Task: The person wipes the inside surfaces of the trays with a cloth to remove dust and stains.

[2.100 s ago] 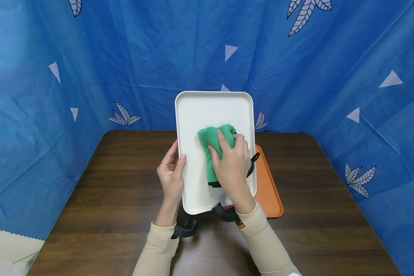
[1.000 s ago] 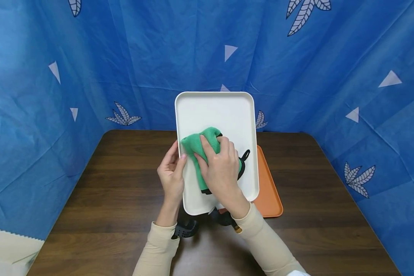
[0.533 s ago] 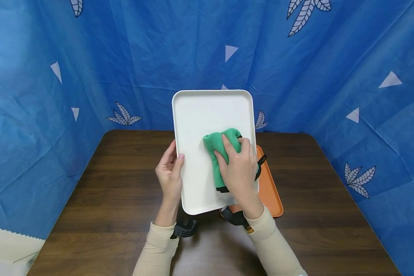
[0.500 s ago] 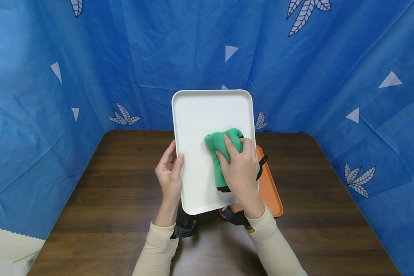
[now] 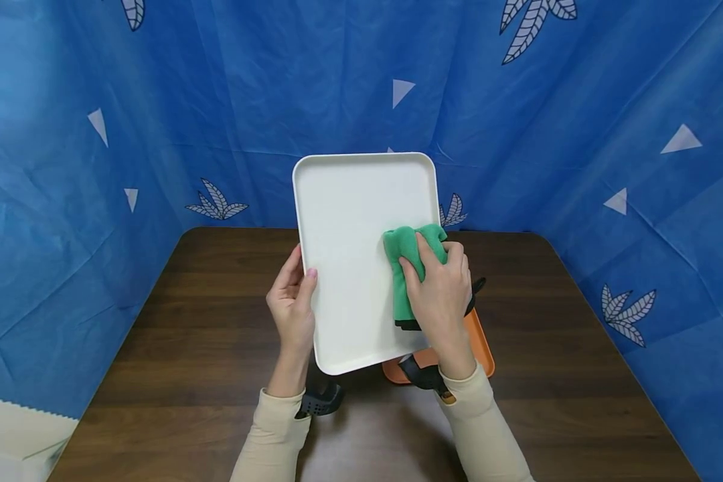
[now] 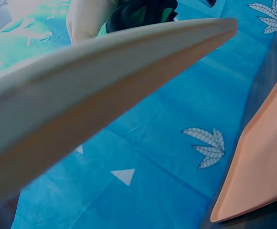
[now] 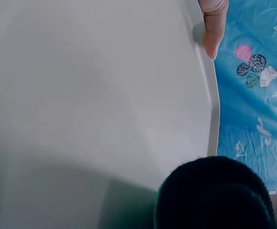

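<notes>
A white rectangular tray (image 5: 355, 201) is held up and tilted above the table in the head view. My left hand (image 5: 293, 304) grips its left edge, thumb on the rim and fingers behind. With my right hand (image 5: 442, 294) I hold a folded green cloth (image 5: 405, 281) with black edging against the tray's right side. The cloth's dark loop (image 5: 479, 286) sticks out past the tray. In the right wrist view the cloth (image 7: 215, 191) is a dark bulge over the tray's pale inner face (image 7: 105, 86). The left wrist view has the tray's rim (image 6: 129, 67) edge-on.
An orange tray (image 5: 480, 341) lies on the brown wooden table (image 5: 554, 348), partly hidden behind the white tray and my right hand. A blue patterned curtain (image 5: 265, 100) encloses the back and both sides. Both wrists wear dark camera mounts.
The cloth in my right hand went left, then right across the tray, and is now at its right edge. The tray has shifted slightly left and up and leans a little more.
</notes>
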### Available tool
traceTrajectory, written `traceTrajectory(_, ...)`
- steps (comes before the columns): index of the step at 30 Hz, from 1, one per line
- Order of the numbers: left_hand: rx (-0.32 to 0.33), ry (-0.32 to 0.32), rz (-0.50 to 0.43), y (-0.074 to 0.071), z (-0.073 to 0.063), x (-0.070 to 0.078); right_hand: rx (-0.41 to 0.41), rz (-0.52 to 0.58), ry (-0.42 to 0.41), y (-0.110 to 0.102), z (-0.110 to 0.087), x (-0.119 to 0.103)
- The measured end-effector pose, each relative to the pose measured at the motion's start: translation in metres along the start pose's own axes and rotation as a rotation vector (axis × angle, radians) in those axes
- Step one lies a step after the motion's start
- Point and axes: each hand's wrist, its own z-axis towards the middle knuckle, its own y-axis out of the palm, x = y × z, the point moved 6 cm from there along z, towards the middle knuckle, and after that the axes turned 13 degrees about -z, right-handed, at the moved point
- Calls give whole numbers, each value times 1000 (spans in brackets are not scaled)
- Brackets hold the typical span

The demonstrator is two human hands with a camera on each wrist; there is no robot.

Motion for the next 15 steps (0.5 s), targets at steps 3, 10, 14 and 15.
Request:
traceTrajectory(3,5,-6,-12,0,-1,0,0,-1,4,1,0,-1)
traceTrajectory(10,8,-8,-17,0,-1,0,0,-4,-2,3,-2,-8)
traceTrajectory(14,9,-16,-14,0,0,-1,3,-4,-29,3,-3,-19)
traceTrajectory(15,11,-20,-13,0,0,-1,3,-4,-36,3,-4,-22)
